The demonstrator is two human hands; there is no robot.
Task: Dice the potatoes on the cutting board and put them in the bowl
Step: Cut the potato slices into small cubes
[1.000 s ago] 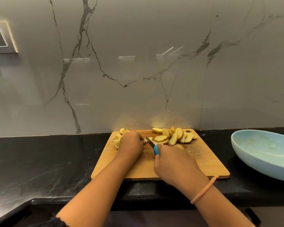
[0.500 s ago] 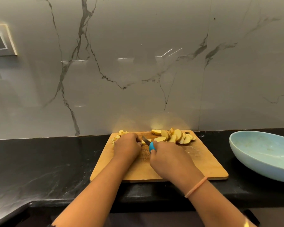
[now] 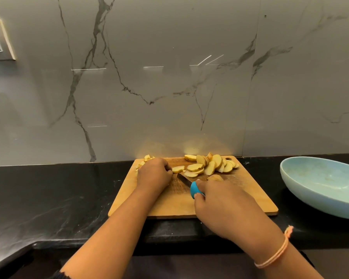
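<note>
Left hand (image 3: pixel 154 174) curled, pinching a potato slice (image 3: pixel 178 169) on cutting board (image 3: pixel 169 204); right hand (image 3: pixel 226 206) gripping blue-handled knife (image 3: pixel 189 185). Bowl (image 3: pixel 318 183) at right on tabletop (image 3: pixel 54 198).

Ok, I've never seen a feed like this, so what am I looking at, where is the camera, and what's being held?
There is no machine here, just a person's two bare hands. The single picture comes from a camera worn on the head, looking forward and down. On the black counter lies a wooden cutting board with potato slices at its far side and smaller cut pieces at the far left. The left hand pins a slice. The right hand has its grip closed on a blue-handled knife. A light blue bowl sits to the right, with no potato visible in it.
</note>
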